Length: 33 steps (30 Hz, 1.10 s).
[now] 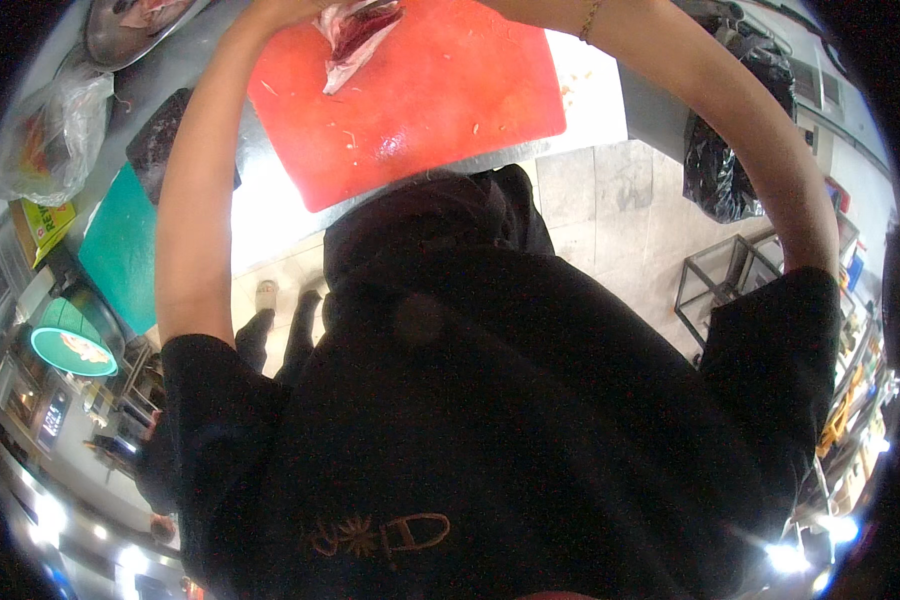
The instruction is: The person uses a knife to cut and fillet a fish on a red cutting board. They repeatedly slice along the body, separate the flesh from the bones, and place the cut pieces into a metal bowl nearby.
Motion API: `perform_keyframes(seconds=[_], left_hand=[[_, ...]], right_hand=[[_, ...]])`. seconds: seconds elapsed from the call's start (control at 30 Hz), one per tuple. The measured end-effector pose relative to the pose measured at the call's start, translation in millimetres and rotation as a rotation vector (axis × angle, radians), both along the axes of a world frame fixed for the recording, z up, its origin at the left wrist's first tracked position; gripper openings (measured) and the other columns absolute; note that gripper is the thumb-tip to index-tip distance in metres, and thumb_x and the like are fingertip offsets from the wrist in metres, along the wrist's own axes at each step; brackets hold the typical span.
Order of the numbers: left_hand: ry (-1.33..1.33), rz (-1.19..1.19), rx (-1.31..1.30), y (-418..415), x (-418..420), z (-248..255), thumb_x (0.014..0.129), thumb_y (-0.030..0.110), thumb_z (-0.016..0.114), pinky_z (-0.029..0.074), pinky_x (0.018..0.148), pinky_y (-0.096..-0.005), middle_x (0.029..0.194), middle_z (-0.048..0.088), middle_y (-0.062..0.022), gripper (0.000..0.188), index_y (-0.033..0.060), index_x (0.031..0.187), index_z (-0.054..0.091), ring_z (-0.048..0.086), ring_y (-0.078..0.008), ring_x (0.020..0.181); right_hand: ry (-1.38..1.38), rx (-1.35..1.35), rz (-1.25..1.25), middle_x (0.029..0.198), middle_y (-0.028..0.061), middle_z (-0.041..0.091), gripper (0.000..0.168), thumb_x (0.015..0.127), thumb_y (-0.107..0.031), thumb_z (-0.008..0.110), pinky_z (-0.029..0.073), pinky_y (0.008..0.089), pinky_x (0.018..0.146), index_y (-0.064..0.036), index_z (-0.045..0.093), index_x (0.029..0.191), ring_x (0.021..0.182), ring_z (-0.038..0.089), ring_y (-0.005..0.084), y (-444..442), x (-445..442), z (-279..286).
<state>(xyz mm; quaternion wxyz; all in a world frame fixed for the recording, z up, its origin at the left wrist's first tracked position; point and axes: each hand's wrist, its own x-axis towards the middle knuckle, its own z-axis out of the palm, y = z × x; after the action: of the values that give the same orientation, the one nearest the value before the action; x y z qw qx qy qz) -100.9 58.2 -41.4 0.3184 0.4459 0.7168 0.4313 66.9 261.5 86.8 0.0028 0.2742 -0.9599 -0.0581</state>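
Note:
A red cutting board (450,97) lies on the worktop before me. Near its far edge rests a wedge of fish or meat (364,45), dark red inside with a pale outer layer. The top edge of the picture cuts off most of my left hand (296,7), which is close to this wedge; its fingers are hidden. My right hand (521,10) is also largely cut off above the board, past a thin bracelet (591,21) on the wrist. What either hand holds cannot be seen. Small scraps dot the red surface.
A white board (596,90) shows under the red one. To the left are a metal tray (112,45), a clear plastic bag (64,139), a green board (120,240) and a green basket (67,334). A black bag (720,172) hangs right; another person's legs (296,330) show below.

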Motion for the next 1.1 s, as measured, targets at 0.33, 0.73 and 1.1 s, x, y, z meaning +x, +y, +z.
perform_keyframes(seconds=[0.33, 0.73, 1.1], left_hand=[[-0.038, 0.015, -0.071, 5, 7, 14, 0.084, 0.017, 0.081, 0.047, 0.066, -0.0279, 0.079, 0.066, 0.0030, 0.022, 0.0005, 0.095, 0.072, 0.055, -0.0061, 0.074], [0.012, 0.050, -0.136, 5, 17, 26, 0.084, 0.021, 0.081, 0.045, 0.063, -0.0277, 0.075, 0.065, 0.0026, 0.023, 0.0013, 0.093, 0.072, 0.053, -0.0062, 0.070], [0.104, -0.016, -0.112, -4, -9, -23, 0.084, 0.030, 0.080, 0.052, 0.070, -0.0289, 0.090, 0.073, -0.0041, 0.042, 0.0043, 0.117, 0.070, 0.064, -0.0085, 0.078]], right_hand=[[-0.015, 0.200, -0.050, 0.076, 0.0084, 0.074, 0.017, 0.088, -0.018, 0.058, 0.058, 0.0404, 0.064, -0.014, 0.073, 0.083, 0.074, 0.074, 0.0280, 5, 2, 0], [-0.080, 0.197, -0.136, 0.077, 0.0075, 0.073, 0.016, 0.089, -0.017, 0.056, 0.058, 0.0381, 0.060, -0.011, 0.071, 0.088, 0.073, 0.074, 0.0253, 19, 20, -35], [-0.045, 0.205, -0.150, 0.071, 0.0091, 0.072, 0.014, 0.087, -0.018, 0.058, 0.058, 0.0379, 0.056, -0.011, 0.068, 0.082, 0.066, 0.074, 0.0243, 18, 44, -47]])
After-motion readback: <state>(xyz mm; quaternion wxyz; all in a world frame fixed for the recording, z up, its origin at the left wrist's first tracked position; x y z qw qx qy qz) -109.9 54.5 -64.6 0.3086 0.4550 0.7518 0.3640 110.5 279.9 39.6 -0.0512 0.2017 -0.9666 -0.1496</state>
